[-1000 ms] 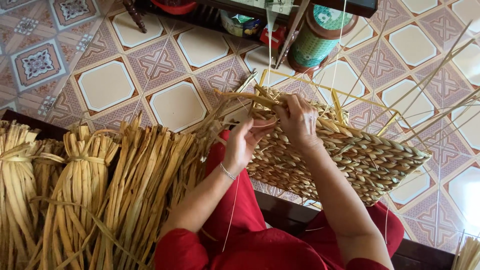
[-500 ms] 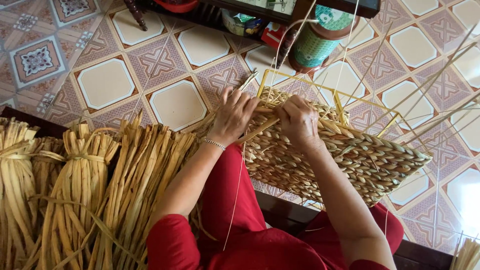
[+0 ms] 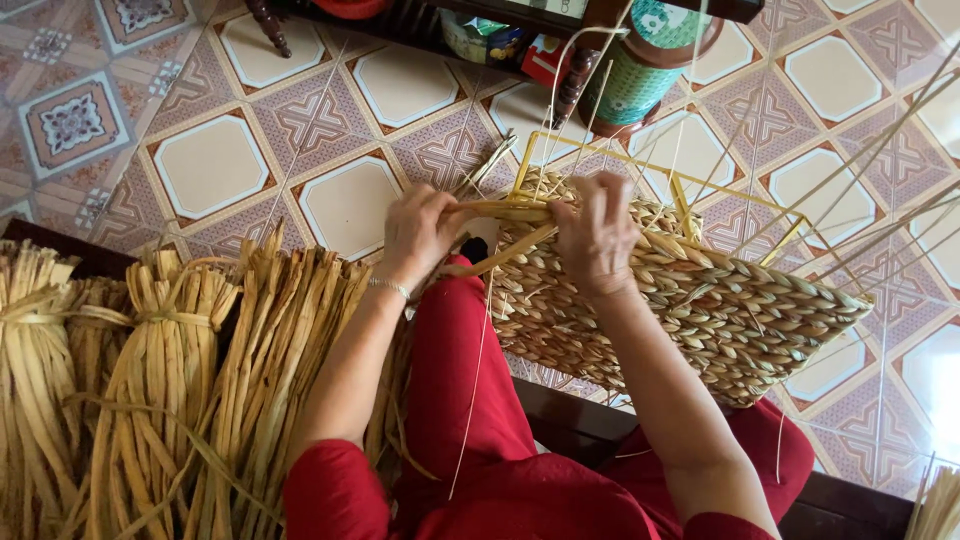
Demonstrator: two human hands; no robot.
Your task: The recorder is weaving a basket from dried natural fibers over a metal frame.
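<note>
- The fingers (image 3: 437,205) of the left hand (image 3: 418,232) are pinched together on a flat straw strand (image 3: 500,208), which runs straight across to the other hand.
- The fingers (image 3: 590,195) of the right hand (image 3: 596,232) are curled down and clamped on the far end of the same strand, pressing it against the top edge of a half-woven basket (image 3: 700,310).
- A second strand (image 3: 495,258) bends down from between the two hands toward the person's red-clad knee (image 3: 455,340) (its loose end lies on the fabric).
- The basket lies on its side just under the right fingers, resting across the lap, its braided wall stretching away to the right of them.
- Beyond the fingers, a yellow wire frame (image 3: 690,200) stands out of the basket's unfinished rim, with thin bare stakes fanning up and to the right.
- A thin silver bracelet (image 3: 388,286) sits on the left wrist, just behind the fingers.
- Left of the left fingers, and well apart from them, tied bundles of dried straw (image 3: 170,370) stand side by side.
- Farther out past both hands, a green patterned jar (image 3: 645,70) sits on the tiled floor (image 3: 210,165) beside dark turned furniture legs (image 3: 270,18).
</note>
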